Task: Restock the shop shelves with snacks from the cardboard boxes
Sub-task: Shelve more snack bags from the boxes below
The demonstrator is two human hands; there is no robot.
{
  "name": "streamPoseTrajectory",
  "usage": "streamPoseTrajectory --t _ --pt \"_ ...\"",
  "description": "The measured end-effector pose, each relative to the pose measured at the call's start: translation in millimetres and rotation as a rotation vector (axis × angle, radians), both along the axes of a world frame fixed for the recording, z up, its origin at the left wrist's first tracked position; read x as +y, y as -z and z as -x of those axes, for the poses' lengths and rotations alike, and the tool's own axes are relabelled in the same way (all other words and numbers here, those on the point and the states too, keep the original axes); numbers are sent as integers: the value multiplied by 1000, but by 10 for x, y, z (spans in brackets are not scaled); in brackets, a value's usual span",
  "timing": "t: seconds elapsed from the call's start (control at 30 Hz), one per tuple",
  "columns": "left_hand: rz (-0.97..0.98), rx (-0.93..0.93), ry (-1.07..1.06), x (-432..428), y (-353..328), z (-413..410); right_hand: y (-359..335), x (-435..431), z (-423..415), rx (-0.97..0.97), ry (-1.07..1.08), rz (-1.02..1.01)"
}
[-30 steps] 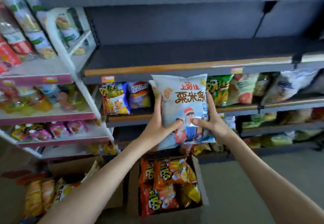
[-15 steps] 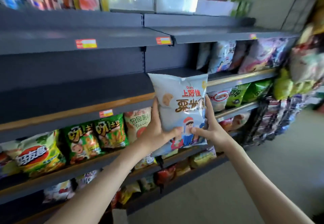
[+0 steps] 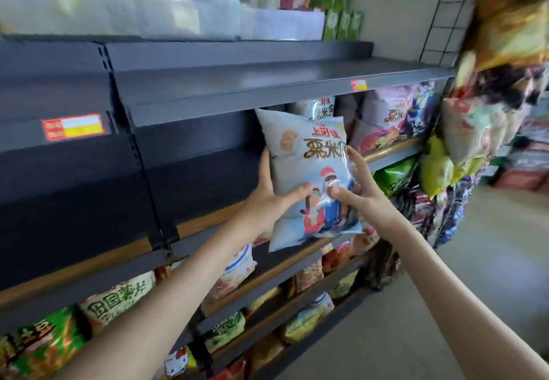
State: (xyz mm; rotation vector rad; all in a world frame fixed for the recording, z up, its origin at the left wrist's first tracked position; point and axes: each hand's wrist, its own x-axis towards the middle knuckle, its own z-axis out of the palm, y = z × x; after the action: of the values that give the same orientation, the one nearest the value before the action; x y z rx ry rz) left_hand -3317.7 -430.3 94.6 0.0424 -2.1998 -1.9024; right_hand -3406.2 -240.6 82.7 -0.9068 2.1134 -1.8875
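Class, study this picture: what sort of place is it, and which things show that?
Probably a small shop's snack aisle: tiered dark metal shelving, a price label on a shelf edge, and rows of bagged snacks.

Item: pale blue snack bag (image 3: 309,171), upright and slightly tilted, in front of the dark shelf (image 3: 202,189).
Left hand (image 3: 267,198) grips the bag's left edge, thumb on its front.
Right hand (image 3: 359,192) grips its right edge.
Behind the bag's top: matching bag (image 3: 322,107).
Right of the bag: purple bags (image 3: 398,115).
Lower right of the bag: green bags (image 3: 395,174).
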Motion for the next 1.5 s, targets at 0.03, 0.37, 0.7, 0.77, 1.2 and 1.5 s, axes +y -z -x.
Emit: streamPoseTrajectory --t 0.03,0.37,0.7,0.77,1.2,1.5 --pt "-51 -7 -5 20 -6 154 -30 13 165 14 -11 -25" --pt "-321 -19 -589 168 175 784 -160 -384 1419 132 -438 -181" --pt "-54 93 -839 334 166 705 -208 -1044 1829 375 -917 -202" --pt "1 97 -914 252 136 718 -176 -1173 1778 351 -918 -181" --pt "166 -193 -828 -191 -98 637 132 -1452 1603 427 -573 -7" --pt "-95 -175 -886 -377 -116 461 118 -1625 1309 443 -484 -139"
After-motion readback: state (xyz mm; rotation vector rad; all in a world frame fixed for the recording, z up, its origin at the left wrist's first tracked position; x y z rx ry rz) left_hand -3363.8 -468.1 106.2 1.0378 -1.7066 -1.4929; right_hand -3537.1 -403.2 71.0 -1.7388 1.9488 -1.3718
